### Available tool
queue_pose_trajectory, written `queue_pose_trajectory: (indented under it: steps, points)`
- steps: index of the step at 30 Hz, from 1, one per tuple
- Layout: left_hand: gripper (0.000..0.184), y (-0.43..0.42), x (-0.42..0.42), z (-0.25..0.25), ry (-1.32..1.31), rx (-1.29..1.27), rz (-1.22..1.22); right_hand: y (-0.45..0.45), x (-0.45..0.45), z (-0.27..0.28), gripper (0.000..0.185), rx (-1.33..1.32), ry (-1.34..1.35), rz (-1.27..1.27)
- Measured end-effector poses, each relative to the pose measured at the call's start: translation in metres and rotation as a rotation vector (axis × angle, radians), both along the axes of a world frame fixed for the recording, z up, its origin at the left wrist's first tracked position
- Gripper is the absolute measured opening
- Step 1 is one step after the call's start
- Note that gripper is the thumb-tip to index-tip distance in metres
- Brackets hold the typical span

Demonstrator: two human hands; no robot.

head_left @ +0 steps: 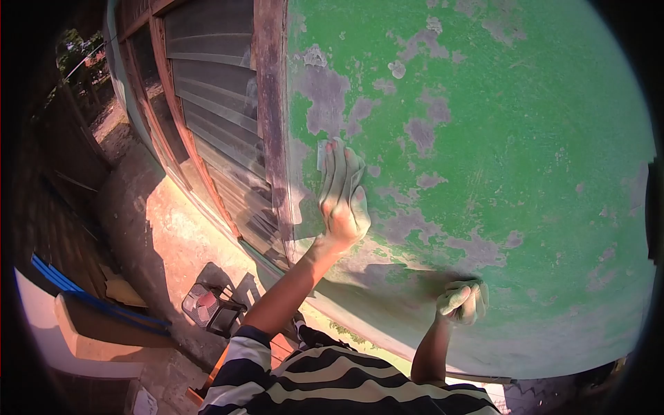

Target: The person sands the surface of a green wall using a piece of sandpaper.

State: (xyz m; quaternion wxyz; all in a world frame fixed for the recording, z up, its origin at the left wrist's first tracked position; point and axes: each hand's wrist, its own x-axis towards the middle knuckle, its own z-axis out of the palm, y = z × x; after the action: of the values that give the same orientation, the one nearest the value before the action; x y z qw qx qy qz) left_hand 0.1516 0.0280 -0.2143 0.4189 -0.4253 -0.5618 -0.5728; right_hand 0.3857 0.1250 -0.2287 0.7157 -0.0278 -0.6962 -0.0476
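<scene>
My left hand lies against the green painted wall, fingers stretched upward and close together, coated in pale dust. Under its fingertips shows the edge of a small pale sheet, which looks like sandpaper; the hand covers the rest. Lower and to the right, my right hand is closed in a dusty fist at the wall. Whatever its curled fingers hold, if anything, is hidden. Around both hands the green paint is worn through in greyish patches.
Left of the wall is a wooden-framed louvred window. Below, a dark chair or stool with a reddish item on it stands on the concrete floor. Blue lengths lie at the far left.
</scene>
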Motion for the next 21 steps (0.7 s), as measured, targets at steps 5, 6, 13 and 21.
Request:
queue_pose_trajectory:
  steps: [5, 6, 13, 21]
  points:
    - [0.045, 0.006, -0.012, 0.034, -0.164, 0.163, 0.029, 0.003, 0.000, 0.002, 0.043, 0.021, 0.009, -0.002]
    - [0.047, 0.009, 0.003, 0.022, -0.071, 0.139, -0.009, 0.004, 0.001, 0.001, 0.043, 0.023, 0.002, -0.001]
    - [0.048, 0.013, 0.036, -0.032, 0.184, -0.082, 0.042, 0.014, 0.006, -0.010, 0.040, 0.071, 0.001, -0.015]
    - [0.048, 0.023, 0.053, -0.014, -0.017, 0.026, 0.024, 0.016, 0.005, -0.013, 0.027, 0.099, 0.042, 0.076]
